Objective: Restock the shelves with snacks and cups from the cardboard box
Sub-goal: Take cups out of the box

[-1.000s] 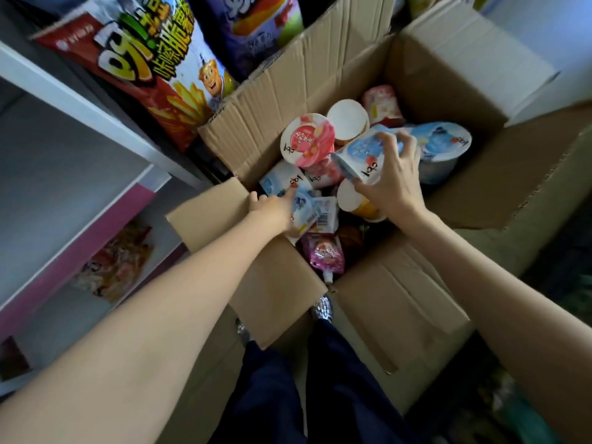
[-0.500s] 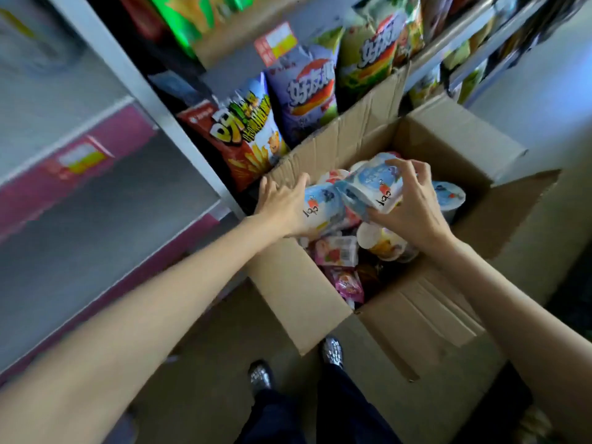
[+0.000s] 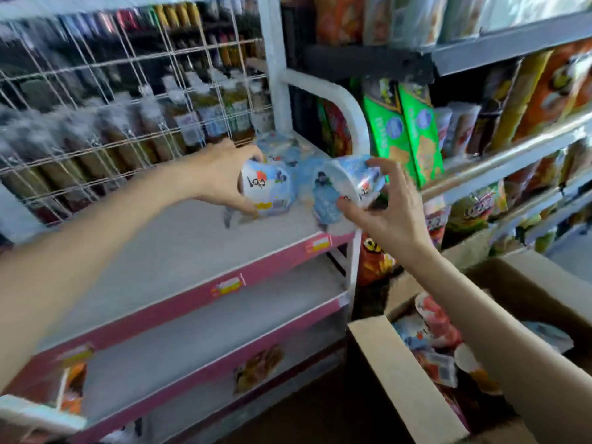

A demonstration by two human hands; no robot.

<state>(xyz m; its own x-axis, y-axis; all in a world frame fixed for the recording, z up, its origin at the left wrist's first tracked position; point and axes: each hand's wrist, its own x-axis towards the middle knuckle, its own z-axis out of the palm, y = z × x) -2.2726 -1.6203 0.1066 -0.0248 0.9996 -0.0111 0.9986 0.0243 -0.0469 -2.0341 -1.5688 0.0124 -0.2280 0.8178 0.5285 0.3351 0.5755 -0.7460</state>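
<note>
Bottom right, nearest: open box (image 3: 403, 376), flaps out, holds a red-lidded cup, a blue one and small packets, all blurred. Right forearm crosses over box.

Bottom left: pink-edged lower shelves (image 3: 198, 344), a few flat snack packs on them, too blurred to read.

Mid-frame, over top shelf (image 3: 179, 248) (white surface, pink front strip with price tags): both hands up, each on a blue-white cup.
- left hand (image 3: 221, 177): fingers and thumb curled round left cup (image 3: 267, 190), cup tipped on its side, lid facing camera, low over shelf surface; contact with shelf unclear.
- right hand (image 3: 387, 206): thumb under, fingers spread over right cup (image 3: 349, 184), grasping it by the rim end; cup tilted, at shelf's right front corner, above surface.
- cups just beside each other, left cup deeper in.

Behind hands: more blue cups (image 3: 282, 145) already at back right of same shelf, against white frame post.

Far left: wire grid (image 3: 128, 91) with bottles behind it.

Far right: grey shelves (image 3: 512, 46) packed with chip bags and green boxes (image 3: 400, 129).
</note>
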